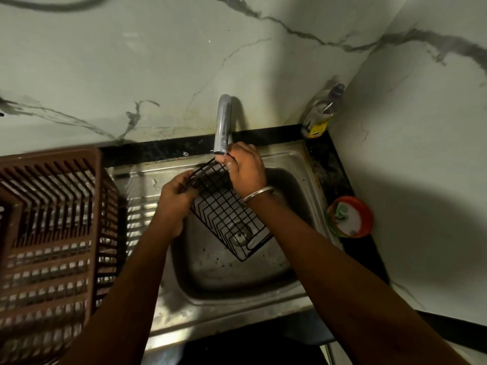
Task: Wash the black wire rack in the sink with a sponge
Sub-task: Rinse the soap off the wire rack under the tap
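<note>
The black wire rack hangs tilted over the steel sink, its lower corner down near the drain. My left hand grips the rack's upper left edge. At the rack's top edge, just under the tap's spout, my right hand curls its fingers round the wire. A green sponge lies in an orange soap tub on the counter at the right, away from both hands.
The chrome tap rises behind the sink. A brown plastic dish basket fills the drainboard at the left. A dish-soap bottle stands in the back right corner by the marble wall. The black counter edge runs along the right.
</note>
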